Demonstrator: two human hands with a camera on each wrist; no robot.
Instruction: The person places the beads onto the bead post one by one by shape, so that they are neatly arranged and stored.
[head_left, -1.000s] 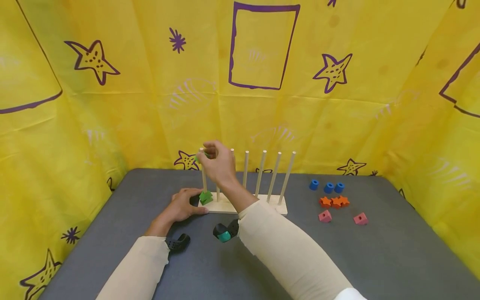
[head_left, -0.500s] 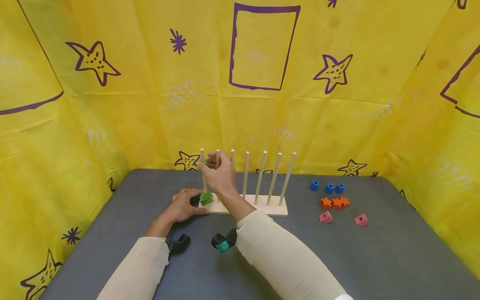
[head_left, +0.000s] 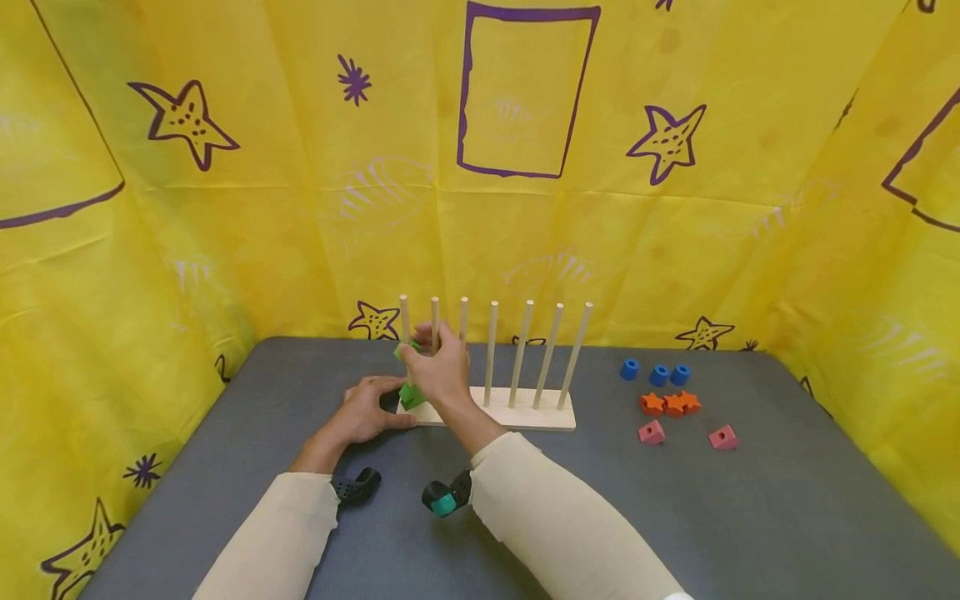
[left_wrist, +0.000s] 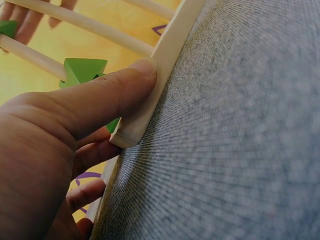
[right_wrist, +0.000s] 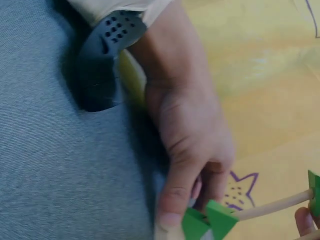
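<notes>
The right grip (head_left: 441,358) has brought the green block (head_left: 402,351) it pinches lower on the leftmost peg (head_left: 406,318). The left grip (head_left: 367,411) pinches the left end of the wooden base (head_left: 525,418); only the head view shows blue cylinders (head_left: 659,376), orange stars (head_left: 674,406) and pink blocks (head_left: 723,437) on the bench (head_left: 750,517).

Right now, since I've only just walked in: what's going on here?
A person's left hand grips one end of a wooden stand. Their right hand holds a green block partway up the leftmost peg, above other green blocks at its foot. Blue blocks, orange blocks and pink blocks lie loose on the table to the right.
</notes>
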